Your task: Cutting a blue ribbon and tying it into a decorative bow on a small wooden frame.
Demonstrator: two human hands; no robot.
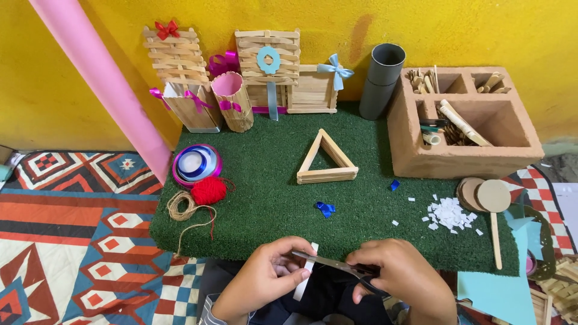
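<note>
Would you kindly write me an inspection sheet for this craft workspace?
Surface: green turf mat on a patterned rug.
Job's things: white paper strip across open scissors.
Clutter: stick triangle, red yarn ball, twine, white paper bits, ribbon rolls.
Grippers: left hand pinches the strip; right hand grips the scissors.
Cables: nothing seen.
Surroundings: yellow wall, pink roll, compartment box, grey tube.

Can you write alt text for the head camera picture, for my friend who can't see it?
A person's left hand holds a white paper strip while the right hand cuts it with scissors. Beyond lies a green mat with a craft-stick triangle.
</note>
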